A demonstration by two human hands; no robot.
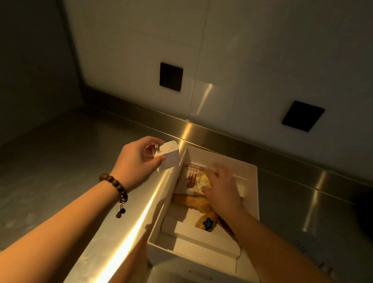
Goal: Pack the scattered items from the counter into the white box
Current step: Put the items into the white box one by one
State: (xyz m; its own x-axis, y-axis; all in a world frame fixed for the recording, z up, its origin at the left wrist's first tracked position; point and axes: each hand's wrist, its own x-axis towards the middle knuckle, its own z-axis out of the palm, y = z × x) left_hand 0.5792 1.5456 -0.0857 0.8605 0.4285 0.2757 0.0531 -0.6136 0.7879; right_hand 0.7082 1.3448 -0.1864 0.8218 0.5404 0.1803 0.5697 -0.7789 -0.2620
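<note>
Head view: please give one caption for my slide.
Left hand holds a small white carton beside the white box; right hand reaches inside.

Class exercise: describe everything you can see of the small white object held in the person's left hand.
The small white object looks like a compact plastic block with rounded corners and smooth, matte faces; a small part projects from its left end, where the fingers are. The left hand pinches it between thumb and fingers, tilted, in the air just outside the left wall of the white box, above the steel counter. Only the hand touches it.

Dim, warm yellow light; a bright glare streak runs down the steel counter; the right hand is motion-blurred.
</note>
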